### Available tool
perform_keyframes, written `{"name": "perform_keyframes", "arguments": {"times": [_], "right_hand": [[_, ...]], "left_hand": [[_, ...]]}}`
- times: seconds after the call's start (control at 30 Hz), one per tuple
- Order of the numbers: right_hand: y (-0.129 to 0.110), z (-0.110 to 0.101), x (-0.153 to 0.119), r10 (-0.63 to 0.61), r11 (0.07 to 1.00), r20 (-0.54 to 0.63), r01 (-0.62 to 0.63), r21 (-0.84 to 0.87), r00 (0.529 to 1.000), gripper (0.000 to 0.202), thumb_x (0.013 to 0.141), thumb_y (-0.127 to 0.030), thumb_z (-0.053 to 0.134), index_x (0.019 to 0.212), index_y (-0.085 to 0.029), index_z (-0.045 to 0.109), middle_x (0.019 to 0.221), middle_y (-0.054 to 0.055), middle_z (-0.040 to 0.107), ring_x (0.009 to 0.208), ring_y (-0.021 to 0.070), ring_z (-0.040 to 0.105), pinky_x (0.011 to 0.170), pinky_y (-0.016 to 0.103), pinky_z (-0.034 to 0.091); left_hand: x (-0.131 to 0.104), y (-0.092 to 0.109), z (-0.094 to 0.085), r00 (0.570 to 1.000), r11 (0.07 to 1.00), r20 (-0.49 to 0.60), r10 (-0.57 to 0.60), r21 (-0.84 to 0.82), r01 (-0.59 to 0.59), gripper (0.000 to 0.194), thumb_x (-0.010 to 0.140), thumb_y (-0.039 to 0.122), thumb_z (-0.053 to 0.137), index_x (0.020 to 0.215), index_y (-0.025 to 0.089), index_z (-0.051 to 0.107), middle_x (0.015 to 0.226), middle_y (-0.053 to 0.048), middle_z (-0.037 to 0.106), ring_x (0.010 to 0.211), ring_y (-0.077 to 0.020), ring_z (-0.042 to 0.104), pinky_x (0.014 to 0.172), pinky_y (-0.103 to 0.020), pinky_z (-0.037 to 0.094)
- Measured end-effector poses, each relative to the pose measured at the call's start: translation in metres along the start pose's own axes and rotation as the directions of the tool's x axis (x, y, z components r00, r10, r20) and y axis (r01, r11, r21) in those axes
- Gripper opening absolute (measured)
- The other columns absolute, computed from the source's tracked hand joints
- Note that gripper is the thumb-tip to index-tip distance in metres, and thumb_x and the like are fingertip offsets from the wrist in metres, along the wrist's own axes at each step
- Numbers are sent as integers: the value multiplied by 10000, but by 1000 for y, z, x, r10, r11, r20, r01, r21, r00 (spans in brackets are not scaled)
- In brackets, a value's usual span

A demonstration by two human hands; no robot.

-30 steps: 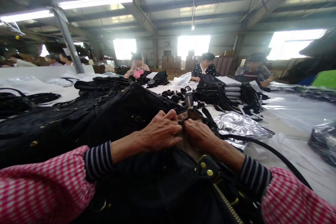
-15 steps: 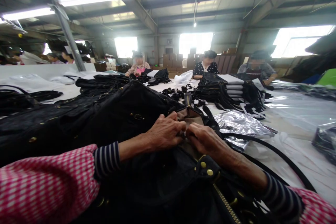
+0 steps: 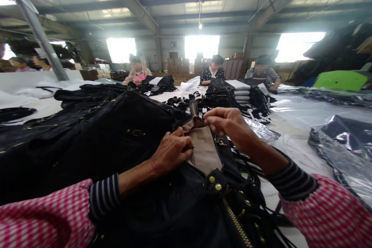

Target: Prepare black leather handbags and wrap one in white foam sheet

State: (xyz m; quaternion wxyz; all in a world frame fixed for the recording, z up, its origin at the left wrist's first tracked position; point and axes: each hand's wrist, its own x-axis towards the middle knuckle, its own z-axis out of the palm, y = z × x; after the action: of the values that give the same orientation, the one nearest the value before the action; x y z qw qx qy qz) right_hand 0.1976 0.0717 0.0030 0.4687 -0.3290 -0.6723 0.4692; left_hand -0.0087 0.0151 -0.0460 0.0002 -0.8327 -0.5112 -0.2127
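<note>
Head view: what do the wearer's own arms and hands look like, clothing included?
The sleeves are loose, pink-and-white checked and gathered at the ends. Dark cuffs with grey stripes show beyond them. The left hand and right hand wear no gloves.

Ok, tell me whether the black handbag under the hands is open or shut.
The black handbag is open: its edges stand apart beside the left hand, and beige lining shows in the gap.
</note>
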Motion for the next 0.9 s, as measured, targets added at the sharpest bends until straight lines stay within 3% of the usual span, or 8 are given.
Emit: {"name": "perform_keyframes", "arguments": {"times": [0.17, 0.33, 0.5, 0.63, 0.73, 0.8, 0.83, 0.9], "right_hand": [[6, -8, 13, 114, 914, -290, 15, 405, 950, 219, 609, -115, 706, 827, -120, 690, 751, 29, 676, 563, 79, 549, 430, 164, 391], [47, -8, -6, 251, 909, -363, -90, 406, 897, 223, 631, -89, 700, 849, -133, 689, 800, 37, 681, 600, 95, 596, 478, 181, 499], [48, -11, -13, 318, 849, -393, -74, 523, 863, 210, 653, -52, 677, 844, -139, 682, 777, 28, 669, 615, 98, 619, 531, 187, 538], [42, -7, -5, 303, 850, -357, -81, 520, 883, 196, 676, -67, 663, 862, -129, 683, 802, 43, 682, 626, 96, 626, 545, 186, 540], [47, -11, -3, 233, 939, -321, -126, 321, 918, 192, 725, -142, 670, 917, -133, 684, 921, 81, 695, 733, 148, 667, 553, 224, 545], [51, -18, -7, 118, 991, -311, -132, -23, 943, 196, 770, -194, 651, 957, -147, 686, 1027, 109, 685, 864, 217, 678, 623, 302, 576], [52, -22, -10, 9, 963, -309, -92, -252, 951, 212, 788, -203, 642, 988, -154, 690, 1096, 124, 670, 961, 258, 663, 702, 362, 589], [48, -28, -22, -279, 739, -235, 52, -671, 931, 267, 826, -186, 622, 1082, -156, 692, 1262, 157, 609, 1166, 328, 570, 906, 478, 543]], "left_hand": [[-4, 2, -1, 998, 992, 5, 65, 111, -65, 60, 879, 164, 581, 900, 181, 634, 916, -38, 622, 902, -216, 585, 817, -391, 397], [-7, 2, 1, 986, 973, 42, 161, 162, -166, 69, 939, 179, 559, 934, 207, 622, 988, -33, 664, 1038, -236, 566, 823, -378, 369], [-4, 0, 1, 927, 896, 33, 375, 245, -371, 127, 985, 168, 501, 940, 207, 613, 1500, -34, 507, 1229, -244, 502, 826, -390, 328], [5, -2, -4, 883, 866, 151, 445, 175, -467, 134, 990, 156, 482, 932, 207, 591, 1282, -10, 666, 1043, -175, 581, 768, -366, 304], [7, -3, -5, 885, 874, 165, 435, 161, -459, 176, 1010, 180, 450, 891, 204, 578, 945, 9, 696, 901, -160, 587, 758, -359, 286], [7, -4, -4, 887, 872, 149, 438, 169, -459, 200, 1010, 188, 448, 843, 198, 558, 871, 9, 661, 880, -161, 576, 763, -356, 276], [6, -5, -3, 886, 872, 143, 440, 167, -460, 206, 1009, 188, 449, 827, 196, 546, 861, 10, 651, 877, -160, 572, 769, -354, 272], [6, -6, 0, 886, 873, 137, 443, 158, -461, 206, 1008, 189, 450, 819, 197, 533, 857, 13, 641, 880, -159, 566, 783, -354, 267]]}}
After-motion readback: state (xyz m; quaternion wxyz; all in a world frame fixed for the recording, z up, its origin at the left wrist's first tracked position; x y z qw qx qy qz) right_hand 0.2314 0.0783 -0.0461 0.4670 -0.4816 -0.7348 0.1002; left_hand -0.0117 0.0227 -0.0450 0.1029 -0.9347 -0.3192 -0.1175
